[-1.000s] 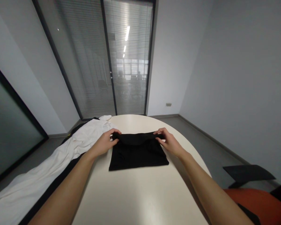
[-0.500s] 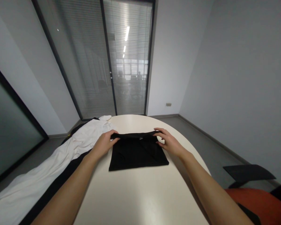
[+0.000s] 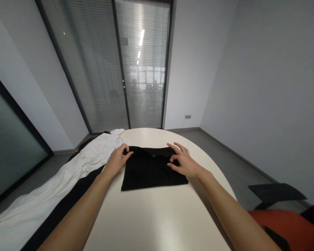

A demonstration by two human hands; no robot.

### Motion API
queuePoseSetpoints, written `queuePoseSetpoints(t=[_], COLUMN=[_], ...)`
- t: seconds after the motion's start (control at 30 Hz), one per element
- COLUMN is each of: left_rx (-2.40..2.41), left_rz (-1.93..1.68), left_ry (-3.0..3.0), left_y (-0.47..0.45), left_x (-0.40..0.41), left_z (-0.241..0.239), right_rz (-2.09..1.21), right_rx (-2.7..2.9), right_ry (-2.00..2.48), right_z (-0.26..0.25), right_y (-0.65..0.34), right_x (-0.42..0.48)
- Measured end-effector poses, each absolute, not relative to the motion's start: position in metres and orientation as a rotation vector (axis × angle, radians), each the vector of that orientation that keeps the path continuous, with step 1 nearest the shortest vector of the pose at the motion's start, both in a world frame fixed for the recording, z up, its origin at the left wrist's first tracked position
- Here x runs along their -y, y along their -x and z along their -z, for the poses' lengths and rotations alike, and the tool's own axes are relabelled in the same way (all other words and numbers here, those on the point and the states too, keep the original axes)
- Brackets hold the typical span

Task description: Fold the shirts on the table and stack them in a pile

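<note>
On the smooth, cream-coloured desk (image 3: 151, 216) lies a black, four-sided fabric piece (image 3: 151, 174). Its near edge is straight and flat, so this part looks done. At the far left corner, the left hand (image 3: 118, 157) is nearly closed, pinching the fabric. Over the far right corner, the right hand (image 3: 184, 162) is partly open with spread fingers, and seems to grip nothing. The far edge is wavy, so this part looks unfinished.

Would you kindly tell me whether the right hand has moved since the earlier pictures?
Yes, slightly: the right hand has shifted left, away from the right edge of the table and farther in over the black cloth.
</note>
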State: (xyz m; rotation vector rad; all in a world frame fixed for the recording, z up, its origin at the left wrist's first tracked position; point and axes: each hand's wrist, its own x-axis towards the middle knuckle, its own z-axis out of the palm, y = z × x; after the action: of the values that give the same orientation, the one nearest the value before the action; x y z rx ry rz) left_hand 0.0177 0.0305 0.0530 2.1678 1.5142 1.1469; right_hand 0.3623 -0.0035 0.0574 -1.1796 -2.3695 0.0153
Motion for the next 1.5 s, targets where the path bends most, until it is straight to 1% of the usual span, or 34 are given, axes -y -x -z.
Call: queuePoseSetpoints(t=[0.1, 0.23, 0.37, 0.47, 0.6, 0.73, 0.8, 0.9, 0.97, 1.03, 1.1, 1.27, 1.5], left_rx=[-1.497, -1.535, -1.405, -1.342, -1.352, -1.629, -1.837, -1.936, -1.942, -1.920, -1.899, -1.795, -1.309], left_rz=[-1.177, -1.173, -1.253, -1.289, -1.251, -1.207, -1.065, -0.558, -0.316, -0.183, -0.130, -0.145, -0.394], left_ry=[-2.155, -2.138, -2.124, -2.132, -2.214, -2.307, -2.293, -2.216, -2.213, -2.235, -2.258, -2.240, -2.342], left_y=[-0.019, -0.020, -0.021, -0.021, -0.020, -0.024, -0.028, -0.037, -0.044, -0.052, -0.058, -0.061, -0.064], left_x=[-0.031, -0.033, -0.034, -0.033, -0.032, -0.023, -0.014, 0.002, 0.012, 0.021, 0.026, 0.026, 0.025], left_z=[-0.053, -0.049, -0.048, -0.051, -0.055, -0.072, -0.084, -0.100, -0.105, -0.106, -0.105, -0.097, -0.092], right_rz=[-0.032, -0.174, -0.199, -0.149, -0.097, -0.074, -0.067, -0.102, -0.140, -0.168, -0.177, -0.188, -0.210], right_rx=[2.361, 2.481, 2.553, 2.541, 2.504, 2.407, 2.344, 2.303, 2.291, 2.269, 2.238, 2.196, 2.074], right_ry=[1.091, 0.927, 0.817, 0.851, 0.986, 1.052, 1.058, 1.040, 1.027, 1.027, 1.033, 1.044, 1.091], right_z=[-0.064, -0.072, -0.072, -0.068, -0.061, -0.054, -0.051, -0.048, -0.047, -0.047, -0.047, -0.047, -0.042], right_y=[-0.351, -0.336, -0.324, -0.321, -0.325, -0.332, -0.335, -0.337, -0.337, -0.336, -0.335, -0.336, -0.338], right_x=[0.010, 0.019, 0.025, 0.025, 0.019, 0.011, 0.007, 0.004, 0.004, 0.004, 0.004, 0.003, -0.005])
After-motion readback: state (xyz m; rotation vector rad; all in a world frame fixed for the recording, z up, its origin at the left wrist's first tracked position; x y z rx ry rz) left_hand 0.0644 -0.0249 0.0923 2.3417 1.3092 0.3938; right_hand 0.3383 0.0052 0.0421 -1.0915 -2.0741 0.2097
